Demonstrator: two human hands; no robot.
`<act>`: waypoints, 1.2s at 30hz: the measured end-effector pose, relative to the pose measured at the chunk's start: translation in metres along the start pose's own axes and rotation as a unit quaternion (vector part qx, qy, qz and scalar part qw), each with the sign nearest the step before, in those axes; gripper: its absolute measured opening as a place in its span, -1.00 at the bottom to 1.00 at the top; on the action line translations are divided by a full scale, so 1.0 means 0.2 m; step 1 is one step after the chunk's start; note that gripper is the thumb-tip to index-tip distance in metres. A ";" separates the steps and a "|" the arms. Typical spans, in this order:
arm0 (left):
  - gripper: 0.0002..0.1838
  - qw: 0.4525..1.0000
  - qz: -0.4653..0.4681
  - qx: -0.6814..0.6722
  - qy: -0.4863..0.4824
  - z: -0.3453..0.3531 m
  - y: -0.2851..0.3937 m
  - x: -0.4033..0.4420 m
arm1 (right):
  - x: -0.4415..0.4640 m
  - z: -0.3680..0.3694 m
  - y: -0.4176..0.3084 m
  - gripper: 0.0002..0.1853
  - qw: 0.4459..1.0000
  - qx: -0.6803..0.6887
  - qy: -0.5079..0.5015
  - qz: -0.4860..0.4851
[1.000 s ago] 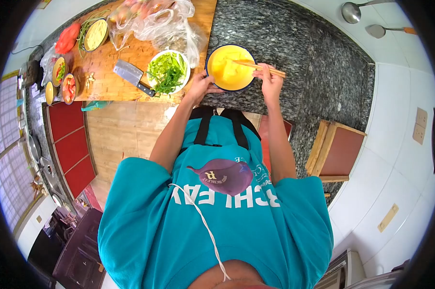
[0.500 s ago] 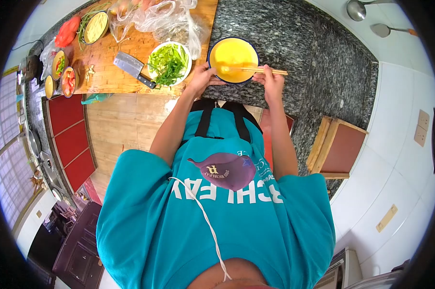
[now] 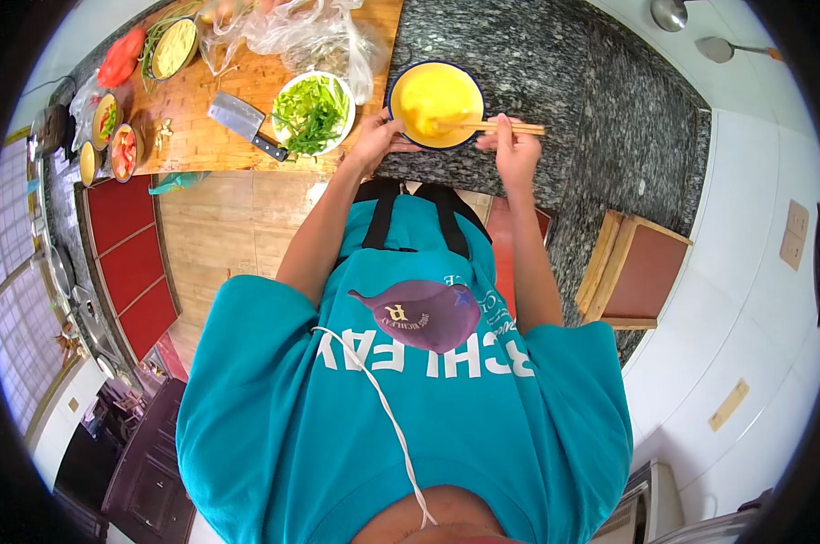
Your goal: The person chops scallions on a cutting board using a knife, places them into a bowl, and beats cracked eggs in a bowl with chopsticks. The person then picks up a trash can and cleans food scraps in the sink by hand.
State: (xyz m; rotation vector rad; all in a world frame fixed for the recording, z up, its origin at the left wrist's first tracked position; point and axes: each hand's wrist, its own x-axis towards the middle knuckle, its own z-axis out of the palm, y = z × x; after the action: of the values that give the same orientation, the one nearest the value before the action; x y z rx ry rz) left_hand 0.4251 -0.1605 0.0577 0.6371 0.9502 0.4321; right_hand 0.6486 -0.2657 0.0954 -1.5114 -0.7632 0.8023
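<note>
A blue-rimmed bowl (image 3: 392,98) of yellow liquid, which looks like beaten egg (image 3: 442,95), rests on the dark stone counter beside the wooden board. My left hand (image 3: 380,140) grips its near left rim, thumb at the edge and fingers below. In my right hand (image 3: 516,150) is a pair of chopsticks (image 3: 510,128), pinched near the bowl's right side, their tips dipped in the yellow liquid. Left of my left hand stands a white bowl of chopped greens (image 3: 312,113). A cleaver (image 3: 245,122) lies on the board, its black handle close to that bowl.
The wooden board (image 3: 192,145) carries plastic bags (image 3: 315,41), a red bag (image 3: 122,59), a bowl of pale shreds (image 3: 172,50), garlic-like pieces (image 3: 163,133) and small bowls (image 3: 124,152) at its left end. A wooden-framed box (image 3: 641,272) stands at right. Ladles (image 3: 669,14) hang on the wall.
The chopsticks have shifted within the bowl and the yellow liquid's surface has swirled. My left hand still holds the rim. The whole view has shifted slightly.
</note>
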 end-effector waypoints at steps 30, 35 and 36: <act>-0.68 1.000 0.003 -0.023 0.011 0.01 0.03 -0.05 | 0.15 0.09 0.02 -0.73 0.995 -0.032 -0.050 -0.082; -0.68 1.000 0.008 -0.021 0.016 0.01 0.03 -0.05 | 0.16 0.04 0.00 -0.72 1.000 0.004 -0.004 -0.005; -0.67 1.000 0.008 -0.022 0.016 0.01 0.03 -0.06 | 0.15 0.05 0.00 -0.71 0.999 -0.001 -0.040 0.019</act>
State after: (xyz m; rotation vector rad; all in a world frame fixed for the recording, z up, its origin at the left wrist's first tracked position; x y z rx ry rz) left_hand 0.4203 -0.1627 0.0695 0.5995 0.9647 0.4771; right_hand 0.6569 -0.2357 0.0925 -1.5076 -0.7959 0.8956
